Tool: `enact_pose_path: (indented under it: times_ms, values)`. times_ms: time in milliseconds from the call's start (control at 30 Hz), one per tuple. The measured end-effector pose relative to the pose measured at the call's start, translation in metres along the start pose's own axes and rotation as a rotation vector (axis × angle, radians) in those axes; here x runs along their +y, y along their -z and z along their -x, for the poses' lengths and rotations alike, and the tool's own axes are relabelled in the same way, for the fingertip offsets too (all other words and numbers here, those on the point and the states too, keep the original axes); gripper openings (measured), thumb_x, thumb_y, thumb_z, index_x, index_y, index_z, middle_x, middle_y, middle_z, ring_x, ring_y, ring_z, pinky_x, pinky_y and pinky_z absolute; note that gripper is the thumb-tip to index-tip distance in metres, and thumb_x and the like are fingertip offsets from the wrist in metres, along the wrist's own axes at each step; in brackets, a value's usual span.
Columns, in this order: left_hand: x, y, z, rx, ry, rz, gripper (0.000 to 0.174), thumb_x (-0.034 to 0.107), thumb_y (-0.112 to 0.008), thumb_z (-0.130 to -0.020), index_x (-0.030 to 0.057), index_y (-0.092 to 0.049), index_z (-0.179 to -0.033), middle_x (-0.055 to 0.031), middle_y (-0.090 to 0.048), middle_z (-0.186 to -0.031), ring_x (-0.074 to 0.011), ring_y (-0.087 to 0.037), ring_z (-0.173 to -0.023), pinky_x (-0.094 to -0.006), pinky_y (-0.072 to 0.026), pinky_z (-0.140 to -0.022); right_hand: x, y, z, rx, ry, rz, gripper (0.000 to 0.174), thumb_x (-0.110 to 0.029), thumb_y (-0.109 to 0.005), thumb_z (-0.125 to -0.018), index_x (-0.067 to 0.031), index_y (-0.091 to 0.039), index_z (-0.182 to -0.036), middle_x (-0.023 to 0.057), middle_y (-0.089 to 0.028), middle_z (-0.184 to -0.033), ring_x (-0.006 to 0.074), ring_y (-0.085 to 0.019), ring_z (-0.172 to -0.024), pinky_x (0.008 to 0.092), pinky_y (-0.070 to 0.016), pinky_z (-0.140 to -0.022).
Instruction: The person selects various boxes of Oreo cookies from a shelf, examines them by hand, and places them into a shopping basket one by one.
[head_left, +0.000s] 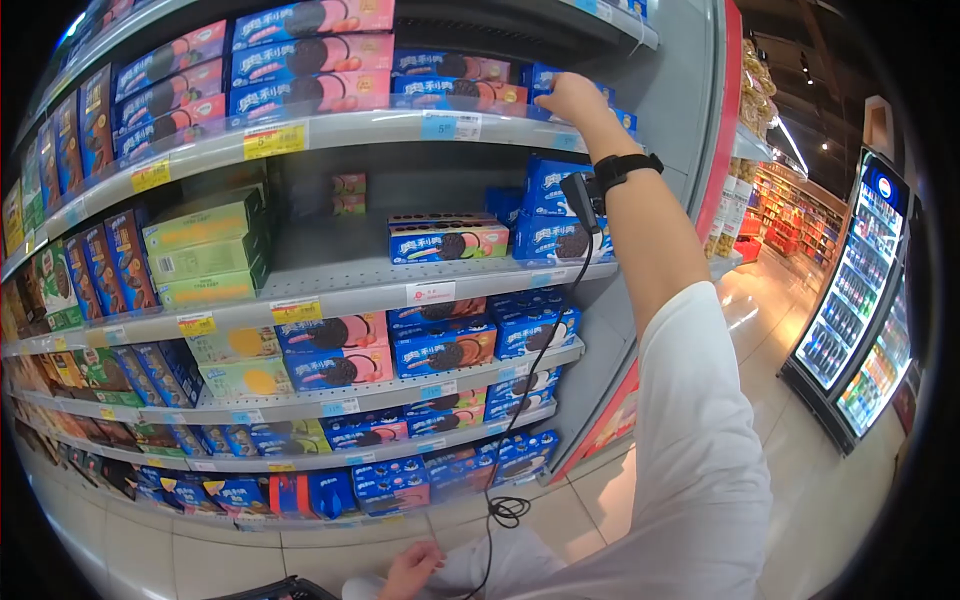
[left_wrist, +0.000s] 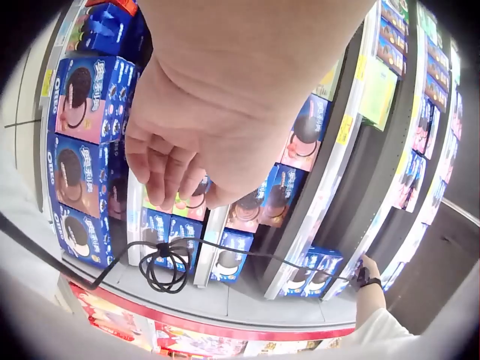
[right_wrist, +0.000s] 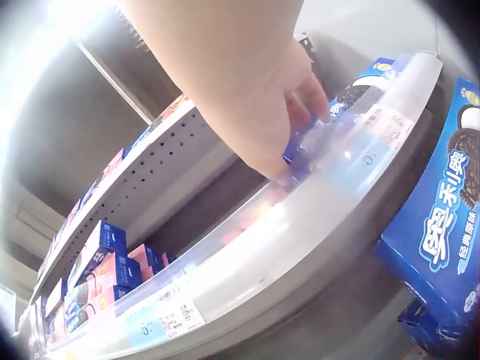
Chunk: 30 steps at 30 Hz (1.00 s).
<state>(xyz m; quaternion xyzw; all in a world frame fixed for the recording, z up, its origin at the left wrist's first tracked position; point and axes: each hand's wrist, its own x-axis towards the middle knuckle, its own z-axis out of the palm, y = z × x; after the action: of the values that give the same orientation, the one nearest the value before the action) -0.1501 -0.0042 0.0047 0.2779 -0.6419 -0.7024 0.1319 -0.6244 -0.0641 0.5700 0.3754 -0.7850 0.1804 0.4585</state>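
Observation:
My right hand reaches to the upper shelf, at its right end. In the right wrist view the thumb and fingers of this hand pinch a blue cookie box just behind the clear shelf lip. Part of that box is hidden by the hand. Pink-and-blue cookie boxes lie to the left of it on the same shelf. My left hand hangs low near my lap, its fingers loosely curled with nothing in them.
Lower shelves hold stacked cookie boxes and green boxes. From my right wrist a black cable runs down to a coil. A grey side panel closes the shelf's right end. Drink fridges stand beyond the aisle.

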Motion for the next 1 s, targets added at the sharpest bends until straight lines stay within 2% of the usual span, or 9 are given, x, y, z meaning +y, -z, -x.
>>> enact_pose_path:
  times_ms: [67,200,367,467,533,633,800,967,1000]
  values:
    - [-0.007,-0.004,0.001,0.019,0.046,0.012,0.03,0.024,-0.056,-0.091,0.0041,-0.058,-0.114,-0.0038,-0.064,-0.091,-0.0125,-0.058,-0.081,-0.0264,-0.0462,-0.071,0.005,0.001,-0.006,-0.149,-0.046,-0.011,0.039,-0.029,-0.068,-0.073,-0.0048,-0.067,-0.104,0.0191,-0.065,-0.104,0.0354,-0.061,-0.098,0.0404,-0.0486,-0.086]
    - [0.004,-0.006,0.005,0.007,0.085,0.084,0.03,0.024,-0.056,-0.091,0.0032,-0.058,-0.112,-0.0049,-0.064,-0.094,-0.0131,-0.058,-0.083,-0.0272,-0.046,-0.073,0.009,-0.005,-0.004,-0.021,-0.16,-0.015,0.031,-0.026,-0.063,-0.075,-0.0027,-0.069,-0.094,0.0198,-0.065,-0.099,0.0367,-0.061,-0.097,0.0405,-0.0487,-0.086]
    - [0.006,-0.005,0.001,-0.004,0.078,0.084,0.031,0.024,-0.055,-0.091,0.0022,-0.058,-0.112,-0.0063,-0.064,-0.095,-0.0144,-0.058,-0.083,-0.0282,-0.0459,-0.074,0.016,0.014,0.014,-0.099,-0.199,-0.051,0.042,-0.037,-0.063,-0.078,-0.006,-0.066,-0.105,0.0204,-0.061,-0.113,0.0336,-0.055,-0.112,0.0467,-0.0418,-0.095]
    - [-0.003,-0.004,-0.003,-0.019,0.081,0.091,0.031,0.024,-0.055,-0.091,0.0021,-0.058,-0.113,-0.0068,-0.064,-0.094,-0.0151,-0.058,-0.083,-0.0291,-0.0461,-0.074,0.036,0.017,0.021,0.062,-0.338,-0.093,0.056,-0.05,-0.06,-0.078,-0.0072,-0.062,-0.114,0.0188,-0.055,-0.124,0.0339,-0.05,-0.119,0.0507,-0.0387,-0.097]
    - [-0.002,-0.006,-0.006,-0.021,0.09,0.094,0.031,0.024,-0.055,-0.091,0.0021,-0.057,-0.113,-0.0071,-0.064,-0.094,-0.0154,-0.058,-0.083,-0.0295,-0.0462,-0.074,0.072,0.009,0.012,0.129,-0.598,-0.244,0.063,-0.056,-0.055,-0.079,-0.0082,-0.059,-0.119,0.0188,-0.052,-0.127,0.0354,-0.05,-0.119,0.0487,-0.0378,-0.098]
    - [0.006,-0.011,-0.006,-0.026,0.155,0.063,0.03,0.024,-0.055,-0.092,0.0024,-0.057,-0.113,-0.0069,-0.064,-0.095,-0.0156,-0.058,-0.084,-0.0298,-0.0467,-0.074,0.115,-0.009,0.014,0.112,-0.767,-0.246,0.07,-0.061,-0.053,-0.077,-0.0018,-0.061,-0.114,0.0215,-0.058,-0.119,0.0375,-0.054,-0.112,0.0452,-0.0404,-0.096]
    - [0.026,-0.03,-0.003,0.032,0.154,0.017,0.028,0.023,-0.055,-0.091,0.0063,-0.057,-0.113,-0.0066,-0.063,-0.097,-0.0158,-0.058,-0.084,-0.0298,-0.0472,-0.072,0.184,-0.059,-0.011,-0.085,-0.691,-0.344,0.075,-0.063,-0.052,-0.077,0.0,-0.06,-0.116,0.0238,-0.056,-0.12,0.0383,-0.053,-0.113,0.0438,-0.0419,-0.094]
    - [0.013,-0.036,-0.02,-0.022,0.182,0.032,0.028,0.025,-0.054,-0.092,0.0072,-0.057,-0.113,-0.0048,-0.062,-0.095,-0.016,-0.058,-0.084,-0.03,-0.0469,-0.073,0.171,-0.049,-0.013,-0.118,-0.661,-0.45,0.074,-0.065,-0.054,-0.076,0.0002,-0.063,-0.112,0.0237,-0.059,-0.116,0.0366,-0.056,-0.109,0.0435,-0.0444,-0.088]
    - [0.011,-0.037,-0.023,-0.061,0.185,0.002,0.028,0.026,-0.054,-0.092,0.0068,-0.057,-0.112,-0.0042,-0.062,-0.094,-0.016,-0.058,-0.084,-0.0302,-0.0467,-0.073,0.161,-0.039,-0.013,-0.126,-0.621,-0.422,0.071,-0.065,-0.055,-0.076,0.0001,-0.065,-0.104,0.023,-0.061,-0.111,0.0354,-0.058,-0.105,0.0436,-0.0453,-0.085]
